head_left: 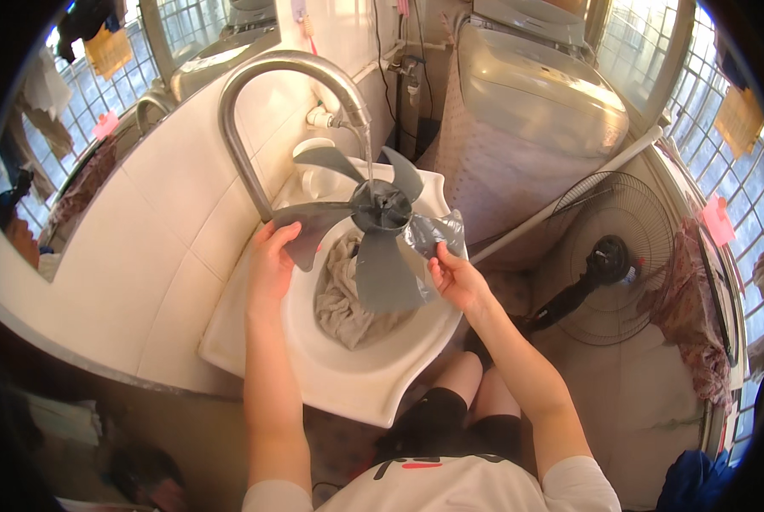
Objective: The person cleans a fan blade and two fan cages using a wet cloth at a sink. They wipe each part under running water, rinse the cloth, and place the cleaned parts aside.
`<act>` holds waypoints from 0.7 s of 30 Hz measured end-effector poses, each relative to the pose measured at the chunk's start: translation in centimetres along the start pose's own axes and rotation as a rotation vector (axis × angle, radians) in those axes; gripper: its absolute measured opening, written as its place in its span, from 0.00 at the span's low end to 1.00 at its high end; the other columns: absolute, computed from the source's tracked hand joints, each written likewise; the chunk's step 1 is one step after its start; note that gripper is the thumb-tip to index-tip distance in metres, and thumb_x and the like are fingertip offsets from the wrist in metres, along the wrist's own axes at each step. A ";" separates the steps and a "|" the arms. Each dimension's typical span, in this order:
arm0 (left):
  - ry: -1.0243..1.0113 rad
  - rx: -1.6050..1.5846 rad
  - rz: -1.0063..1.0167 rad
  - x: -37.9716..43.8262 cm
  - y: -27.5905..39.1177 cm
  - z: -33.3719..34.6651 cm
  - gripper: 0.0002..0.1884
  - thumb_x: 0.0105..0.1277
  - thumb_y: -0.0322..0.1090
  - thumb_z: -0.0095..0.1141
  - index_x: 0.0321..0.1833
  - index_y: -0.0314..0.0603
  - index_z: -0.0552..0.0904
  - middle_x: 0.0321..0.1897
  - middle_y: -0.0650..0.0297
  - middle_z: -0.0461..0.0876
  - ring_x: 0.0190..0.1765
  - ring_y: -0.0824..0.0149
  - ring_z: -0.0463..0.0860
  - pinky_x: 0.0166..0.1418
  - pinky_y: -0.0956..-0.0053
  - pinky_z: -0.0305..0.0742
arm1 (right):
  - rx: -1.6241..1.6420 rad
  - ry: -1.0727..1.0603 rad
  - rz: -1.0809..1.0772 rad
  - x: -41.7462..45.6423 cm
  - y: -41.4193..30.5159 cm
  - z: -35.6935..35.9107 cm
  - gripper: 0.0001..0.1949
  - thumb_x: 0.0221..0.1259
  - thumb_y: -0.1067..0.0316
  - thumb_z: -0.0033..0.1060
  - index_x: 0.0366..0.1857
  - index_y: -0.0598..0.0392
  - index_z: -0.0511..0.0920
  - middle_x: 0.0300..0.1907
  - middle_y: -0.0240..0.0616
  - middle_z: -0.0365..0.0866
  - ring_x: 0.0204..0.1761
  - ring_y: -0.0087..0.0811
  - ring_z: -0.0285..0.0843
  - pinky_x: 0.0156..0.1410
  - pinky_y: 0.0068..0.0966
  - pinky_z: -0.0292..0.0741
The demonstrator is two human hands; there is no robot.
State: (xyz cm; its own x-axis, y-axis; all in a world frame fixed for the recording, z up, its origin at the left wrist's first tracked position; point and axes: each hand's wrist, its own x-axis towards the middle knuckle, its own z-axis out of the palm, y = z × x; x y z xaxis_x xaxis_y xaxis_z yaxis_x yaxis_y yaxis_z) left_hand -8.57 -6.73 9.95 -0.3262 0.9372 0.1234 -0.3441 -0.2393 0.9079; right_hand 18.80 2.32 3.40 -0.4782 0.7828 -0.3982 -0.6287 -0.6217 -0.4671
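Both my hands hold a grey plastic fan blade above a white ceramic washbasin. My left hand grips the tip of its left blade, thumb on top. At the right, my right hand pinches the edge of another blade, which looks wet and shiny. From the curved metal faucet a thin stream of water falls onto the hub. A crumpled beige cloth lies in the bowl below the blades, partly hidden by them.
A pedestal fan with its wire guard stands at the right, beside a white pipe. Behind the basin is a covered washing machine. A white cup sits at the basin's back. A mirror lines the left wall.
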 end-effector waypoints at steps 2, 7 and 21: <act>-0.049 0.055 0.019 -0.1 0.4 -0.6 0.18 0.62 0.37 0.53 0.48 0.28 0.74 0.40 0.55 0.80 0.41 0.61 0.81 0.42 0.67 0.78 | -0.002 0.019 0.032 -0.5 0.1 0.3 0.04 0.62 0.67 0.56 0.34 0.54 0.76 0.31 0.30 0.77 0.30 0.24 0.76 0.35 0.15 0.80; -0.329 0.092 -0.035 -0.7 0.9 -4.0 0.34 0.61 0.59 0.53 0.50 0.26 0.74 0.44 0.55 0.80 0.43 0.64 0.81 0.46 0.66 0.78 | -0.025 -0.119 0.061 -1.0 -0.6 -1.5 0.05 0.62 0.66 0.56 0.33 0.54 0.75 0.26 0.28 0.74 0.27 0.21 0.74 0.30 0.13 0.76; -0.575 -0.116 -0.311 0.5 -0.8 -0.3 0.36 0.65 0.51 0.49 0.65 0.25 0.58 0.60 0.44 0.67 0.59 0.47 0.72 0.54 0.58 0.74 | -0.051 -0.163 -0.001 -1.7 -2.7 -2.2 0.08 0.63 0.61 0.55 0.33 0.53 0.73 0.24 0.28 0.72 0.24 0.20 0.70 0.29 0.14 0.73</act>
State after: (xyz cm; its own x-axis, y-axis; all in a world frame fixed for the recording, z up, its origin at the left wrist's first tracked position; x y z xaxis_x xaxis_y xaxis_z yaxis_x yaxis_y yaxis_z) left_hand -8.70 -6.14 9.20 0.3147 0.9453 0.0856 -0.4491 0.0688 0.8908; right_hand 22.64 2.64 3.61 -0.5732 0.7749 -0.2663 -0.5993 -0.6181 -0.5087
